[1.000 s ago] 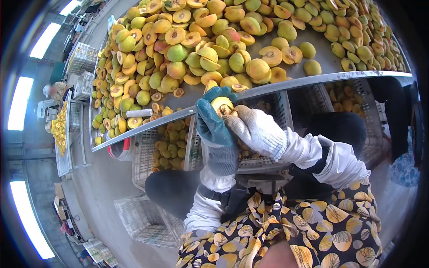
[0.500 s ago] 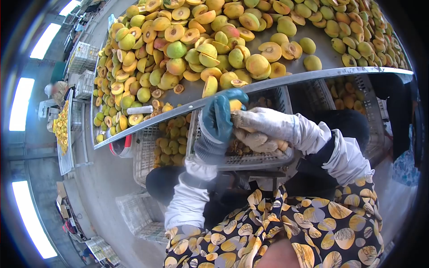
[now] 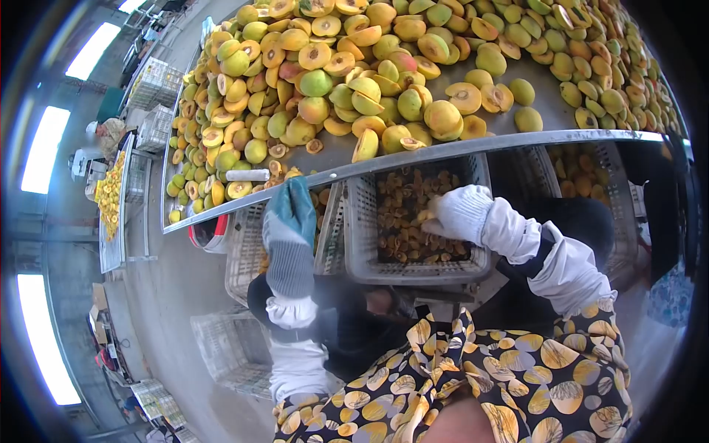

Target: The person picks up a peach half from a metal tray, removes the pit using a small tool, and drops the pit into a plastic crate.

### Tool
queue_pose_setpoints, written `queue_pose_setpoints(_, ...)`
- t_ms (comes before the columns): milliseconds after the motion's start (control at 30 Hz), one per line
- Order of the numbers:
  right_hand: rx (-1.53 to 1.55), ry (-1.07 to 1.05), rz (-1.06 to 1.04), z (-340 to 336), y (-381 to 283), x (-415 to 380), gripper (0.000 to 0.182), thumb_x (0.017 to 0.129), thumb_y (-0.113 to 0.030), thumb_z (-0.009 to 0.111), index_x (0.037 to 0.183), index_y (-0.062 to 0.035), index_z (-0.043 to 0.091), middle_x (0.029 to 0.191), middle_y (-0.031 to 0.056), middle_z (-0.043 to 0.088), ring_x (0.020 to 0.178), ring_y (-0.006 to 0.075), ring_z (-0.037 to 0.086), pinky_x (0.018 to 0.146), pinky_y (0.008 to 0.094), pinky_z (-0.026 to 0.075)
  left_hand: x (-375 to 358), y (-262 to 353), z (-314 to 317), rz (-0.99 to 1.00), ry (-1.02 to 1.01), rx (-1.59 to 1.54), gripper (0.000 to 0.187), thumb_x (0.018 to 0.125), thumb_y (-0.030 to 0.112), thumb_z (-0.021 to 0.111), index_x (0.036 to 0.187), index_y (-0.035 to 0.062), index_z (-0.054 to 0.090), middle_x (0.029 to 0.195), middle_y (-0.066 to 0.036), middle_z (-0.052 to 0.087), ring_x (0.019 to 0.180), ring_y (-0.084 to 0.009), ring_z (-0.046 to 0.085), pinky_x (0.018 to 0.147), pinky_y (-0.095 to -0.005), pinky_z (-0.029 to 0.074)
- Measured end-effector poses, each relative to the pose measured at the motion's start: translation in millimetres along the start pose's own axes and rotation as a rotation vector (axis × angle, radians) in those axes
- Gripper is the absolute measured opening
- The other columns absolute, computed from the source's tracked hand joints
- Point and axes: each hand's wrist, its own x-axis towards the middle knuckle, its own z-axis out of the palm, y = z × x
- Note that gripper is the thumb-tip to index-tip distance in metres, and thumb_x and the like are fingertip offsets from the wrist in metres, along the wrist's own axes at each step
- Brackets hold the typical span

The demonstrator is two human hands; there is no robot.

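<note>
My left hand (image 3: 292,213), in a teal-coated glove with a grey cuff, hangs at the table's metal edge above the left crate (image 3: 247,255). Its fingers point down and are partly hidden and smeared. My right hand (image 3: 461,214), in a stained white knit glove, is over the middle crate (image 3: 360,236), which holds brown-orange pits and scraps (image 3: 413,214). The right fingers are curled closed; whatever they may hold cannot be made out. Beyond the edge, halved and whole yellow-green peaches (image 3: 354,96) are heaped on the metal table (image 3: 325,159).
A whitish cylindrical object (image 3: 248,175) lies by the table's near edge. At right, another crate (image 3: 611,170) holds fruit. A light-coloured crate (image 3: 233,351) stands on the floor at left, near a red-rimmed bucket (image 3: 210,235). Another person (image 3: 111,136) is at a far table.
My hands, together over the middle crate before with a yellow fruit piece in the left, are now apart. The left moved left to the other crate; the right dropped back slightly. The view shifted a little.
</note>
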Motion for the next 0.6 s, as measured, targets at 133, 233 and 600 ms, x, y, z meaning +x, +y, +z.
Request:
queue_pose_setpoints(133,0.137,0.054,-0.022,6,-4,4,0.044,0.093,-0.050,0.059,0.095,-0.0088,0.074,0.073,0.0181,0.069,0.071,0.0378,0.070,0.067,0.0470,0.057,45,11,13,0.144,-0.204,0.748,0.047,0.103,0.050,0.046,0.112,0.0097,0.069,0.097,-0.009,0.073,0.087,-0.0288,0.070,0.083,-0.0449,0.055)
queue_pose_setpoints(233,0.105,0.099,-0.025,1,-10,3,0.042,0.093,-0.049,0.060,0.096,-0.0092,0.074,0.073,0.0184,0.069,0.071,0.0382,0.070,0.067,0.0475,0.057,86,47,69,-0.258,-0.616,0.713,0.058,0.095,0.060,0.053,0.113,0.0071,0.070,0.105,-0.012,0.073,0.099,-0.0292,0.070,0.089,-0.0449,0.053)
queue_pose_setpoints(600,1.101,0.116,0.209,-50,-18,-3,0.050,0.100,-0.050,0.053,0.111,-0.0023,0.060,0.065,0.0045,0.059,0.050,0.0157,0.060,0.046,0.0305,0.050,71,27,104,0.045,-0.200,0.144,0.043,0.085,0.034,0.076,0.111,0.0020,0.064,0.112,-0.019,0.064,0.100,-0.0371,0.065,0.089,-0.0438,0.053)
